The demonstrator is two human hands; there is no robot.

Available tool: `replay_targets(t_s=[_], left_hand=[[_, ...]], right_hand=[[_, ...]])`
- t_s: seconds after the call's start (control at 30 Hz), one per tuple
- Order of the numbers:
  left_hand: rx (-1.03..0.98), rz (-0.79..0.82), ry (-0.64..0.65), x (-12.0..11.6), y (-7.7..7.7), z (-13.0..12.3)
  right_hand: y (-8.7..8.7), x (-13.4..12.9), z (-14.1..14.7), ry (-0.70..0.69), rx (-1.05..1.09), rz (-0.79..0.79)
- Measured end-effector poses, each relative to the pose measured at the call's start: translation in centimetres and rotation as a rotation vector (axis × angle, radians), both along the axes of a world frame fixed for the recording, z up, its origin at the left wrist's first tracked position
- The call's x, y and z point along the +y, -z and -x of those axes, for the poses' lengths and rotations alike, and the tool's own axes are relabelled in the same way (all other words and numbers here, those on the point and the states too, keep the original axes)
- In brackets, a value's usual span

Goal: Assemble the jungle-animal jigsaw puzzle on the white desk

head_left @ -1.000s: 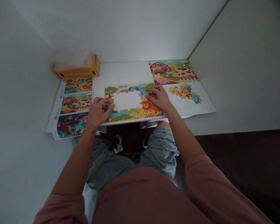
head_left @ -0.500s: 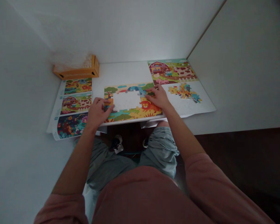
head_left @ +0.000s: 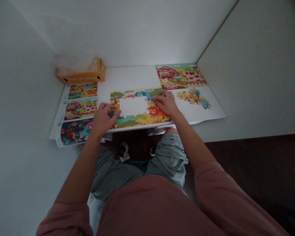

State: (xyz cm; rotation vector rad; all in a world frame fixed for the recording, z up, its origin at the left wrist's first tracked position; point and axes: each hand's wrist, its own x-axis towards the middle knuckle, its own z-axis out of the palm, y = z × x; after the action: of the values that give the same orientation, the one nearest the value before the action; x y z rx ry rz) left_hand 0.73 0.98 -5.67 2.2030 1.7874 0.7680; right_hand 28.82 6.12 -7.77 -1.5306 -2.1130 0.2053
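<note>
lying lengthwise left-to-right, picture top farthest: puzzle, left grip apart, right grip impossible to tell

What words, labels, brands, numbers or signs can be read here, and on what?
Nothing reads clearly.
Orange box: pale lettering on its side, too blurred to read.
Printed sheet at left: blue marks along its left margin, too small to read.
Jigsaw: no lettering visible.

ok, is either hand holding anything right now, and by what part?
Left hand: no hold, just resting on the left side of the puzzle. Right hand: at its right side; can't tell if a piece is pinched.
</note>
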Motion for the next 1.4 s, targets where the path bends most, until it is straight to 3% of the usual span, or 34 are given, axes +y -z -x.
replay_targets(t_s=[0.33,0.53,0.63,0.77,0.9,1.0,1.13,1.4], left_hand=[[0.048,0.012,-0.006,-0.1,0.2,0.2],[0.015,-0.011,0.019,-0.3,-0.1,0.0],[-0.002,-0.026,0.023,-0.6,-0.4,-0.2],[0.039,-0.055,0.045,-0.7,-0.5,-0.4],[0.094,-0.093,0.031,-0.5,-0.2,-0.2],[0.121,-0.113,0.029,-0.4,0.1,-0.2],[0.12,-0.111,0.031,-0.5,0.2,-0.2],[0.035,-0.036,0.032,-0.7,-0.4,-0.6]], right_hand=[[0.6,0.1,-0.3,-0.037,-0.007,-0.082],[-0.2,-0.1,-0.8,0.061,0.041,-0.179],[-1.0,-1.1,-2.9,0.154,0.074,-0.183],[-1.4,-3.4,-9.1,0.36,0.004,-0.193],[-0.3,-5.5,-16.2,0.541,-0.178,-0.165],[0.9,-6.4,-19.3,0.557,-0.292,-0.04],[1.4,-6.4,-20.3,0.565,-0.32,0.05],[0.7,-4.9,-19.9,0.557,-0.289,0.102]])
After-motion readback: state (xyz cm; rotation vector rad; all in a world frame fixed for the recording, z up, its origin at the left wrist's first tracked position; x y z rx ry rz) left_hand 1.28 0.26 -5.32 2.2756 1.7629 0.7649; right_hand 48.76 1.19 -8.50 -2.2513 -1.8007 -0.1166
